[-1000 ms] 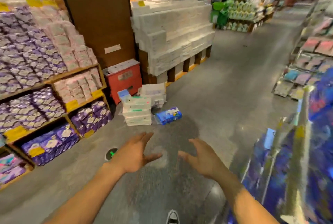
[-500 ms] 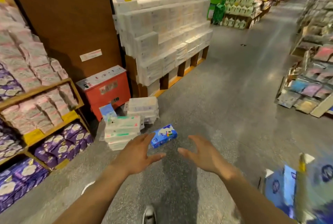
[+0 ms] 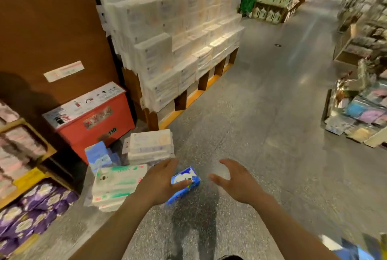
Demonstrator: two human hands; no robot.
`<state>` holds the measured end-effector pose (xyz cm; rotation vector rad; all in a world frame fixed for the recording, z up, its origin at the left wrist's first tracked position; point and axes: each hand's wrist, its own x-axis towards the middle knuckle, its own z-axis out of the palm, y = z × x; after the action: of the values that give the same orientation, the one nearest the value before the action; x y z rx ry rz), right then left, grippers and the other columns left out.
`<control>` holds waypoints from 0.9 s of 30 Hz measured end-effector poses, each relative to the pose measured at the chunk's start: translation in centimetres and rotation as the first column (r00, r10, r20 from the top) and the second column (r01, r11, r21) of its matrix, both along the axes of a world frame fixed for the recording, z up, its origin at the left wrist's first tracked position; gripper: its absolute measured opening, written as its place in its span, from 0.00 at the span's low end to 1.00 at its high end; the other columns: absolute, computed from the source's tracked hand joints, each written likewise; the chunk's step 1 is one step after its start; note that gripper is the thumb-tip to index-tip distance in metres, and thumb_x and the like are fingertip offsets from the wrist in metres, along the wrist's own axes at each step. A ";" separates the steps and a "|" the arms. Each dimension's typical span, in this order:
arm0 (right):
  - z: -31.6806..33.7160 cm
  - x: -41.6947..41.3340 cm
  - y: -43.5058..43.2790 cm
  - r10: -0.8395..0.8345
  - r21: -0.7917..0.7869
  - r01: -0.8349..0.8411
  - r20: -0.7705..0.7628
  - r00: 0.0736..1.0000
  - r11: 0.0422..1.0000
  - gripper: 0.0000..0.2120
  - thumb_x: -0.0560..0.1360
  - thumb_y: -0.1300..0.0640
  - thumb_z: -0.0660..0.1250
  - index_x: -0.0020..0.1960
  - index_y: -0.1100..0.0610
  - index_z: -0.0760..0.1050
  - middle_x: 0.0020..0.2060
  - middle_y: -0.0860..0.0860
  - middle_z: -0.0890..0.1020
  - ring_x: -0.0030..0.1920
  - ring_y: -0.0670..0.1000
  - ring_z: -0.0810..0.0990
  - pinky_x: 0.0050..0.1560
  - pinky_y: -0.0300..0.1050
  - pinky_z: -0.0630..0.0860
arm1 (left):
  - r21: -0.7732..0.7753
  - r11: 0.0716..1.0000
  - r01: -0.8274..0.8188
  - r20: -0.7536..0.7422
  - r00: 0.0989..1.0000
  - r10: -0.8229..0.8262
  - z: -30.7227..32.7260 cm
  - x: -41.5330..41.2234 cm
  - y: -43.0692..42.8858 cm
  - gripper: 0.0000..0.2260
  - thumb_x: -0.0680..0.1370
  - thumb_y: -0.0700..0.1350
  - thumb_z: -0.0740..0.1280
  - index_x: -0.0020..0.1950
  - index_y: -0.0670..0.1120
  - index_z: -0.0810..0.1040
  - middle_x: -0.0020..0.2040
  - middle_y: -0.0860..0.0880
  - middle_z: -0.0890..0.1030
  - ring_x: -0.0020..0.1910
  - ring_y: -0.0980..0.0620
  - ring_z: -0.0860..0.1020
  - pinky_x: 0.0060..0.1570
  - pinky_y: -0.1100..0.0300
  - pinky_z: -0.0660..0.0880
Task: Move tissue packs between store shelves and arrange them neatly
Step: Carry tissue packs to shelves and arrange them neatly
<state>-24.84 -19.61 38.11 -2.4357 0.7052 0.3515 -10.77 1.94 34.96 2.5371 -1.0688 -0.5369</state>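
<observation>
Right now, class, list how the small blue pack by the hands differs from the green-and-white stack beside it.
The blue pack is mostly blue; the green-and-white stack is mostly white. The blue pack lies single; the stack holds several packs piled up. The blue pack looks smaller than one stacked pack. Both rest on the floor.

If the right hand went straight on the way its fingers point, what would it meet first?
Likely the small blue tissue pack lying by the left hand; depth is unclear.
</observation>
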 end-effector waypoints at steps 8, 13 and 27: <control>-5.0 13.9 -9.2 0.066 0.091 -0.066 -0.005 0.998 0.994 0.39 0.76 0.33 0.64 0.80 0.51 0.61 0.78 0.50 0.65 0.77 0.52 0.64 0.76 0.49 0.62 | -0.001 0.983 -0.181 -0.030 0.983 0.181 -4.3 10.4 -6.6 0.46 0.70 0.77 0.52 0.80 0.49 0.59 0.76 0.47 0.69 0.71 0.48 0.70 0.67 0.55 0.69; -11.9 22.3 -15.1 0.176 0.124 -0.171 -0.033 0.984 0.977 0.39 0.76 0.32 0.64 0.80 0.48 0.59 0.79 0.49 0.64 0.77 0.52 0.64 0.75 0.50 0.63 | -0.030 0.938 -0.346 -0.065 0.937 0.344 -11.7 14.7 -10.5 0.47 0.69 0.81 0.49 0.78 0.52 0.63 0.72 0.51 0.73 0.67 0.52 0.72 0.64 0.58 0.71; -52.6 35.8 -20.8 0.247 0.180 -0.222 -0.127 0.961 0.958 0.39 0.75 0.35 0.66 0.80 0.51 0.59 0.78 0.52 0.65 0.76 0.54 0.66 0.73 0.49 0.66 | 0.061 0.825 -0.562 -0.179 0.807 0.563 -52.4 23.6 -15.5 0.60 0.58 0.86 0.39 0.80 0.52 0.59 0.78 0.48 0.67 0.73 0.47 0.69 0.68 0.53 0.70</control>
<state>10.98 -40.37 -14.46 -2.3551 0.4266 0.6643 12.87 -13.57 -17.43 2.5642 -0.2093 -0.5872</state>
